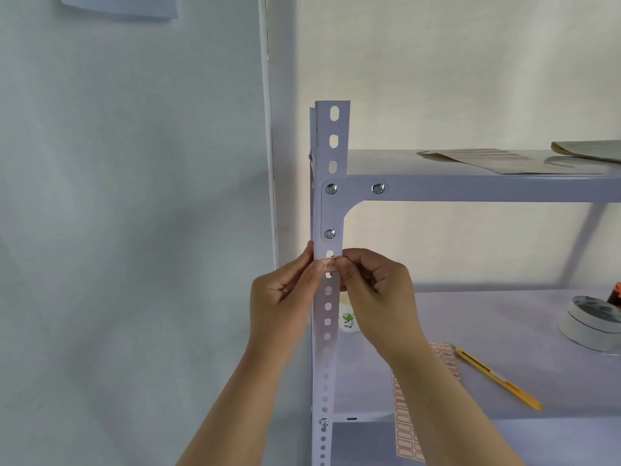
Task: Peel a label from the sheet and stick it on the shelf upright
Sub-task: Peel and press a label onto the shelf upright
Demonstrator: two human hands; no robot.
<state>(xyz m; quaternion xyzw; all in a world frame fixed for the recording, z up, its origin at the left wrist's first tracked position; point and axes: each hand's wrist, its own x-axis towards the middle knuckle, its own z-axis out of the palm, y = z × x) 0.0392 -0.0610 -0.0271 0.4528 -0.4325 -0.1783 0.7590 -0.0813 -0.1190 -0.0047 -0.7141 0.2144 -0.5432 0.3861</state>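
Observation:
A small white label with a red border (329, 264) lies across the front of the perforated white shelf upright (331, 203), just below the corner bracket. My left hand (285, 297) pinches its left end against the upright with thumb and forefinger. My right hand (373, 290) presses the label's right end with the thumb, its other fingers curled. The label sheet (408, 428), printed with red-bordered labels, lies on the middle shelf partly under my right forearm.
A yellow utility knife (497, 378) and a roll of white tape (591, 322) lie on the middle shelf (521, 317). A small white bottle (347, 319) stands behind the upright. Papers (517, 161) rest on the top shelf. A white wall is at left.

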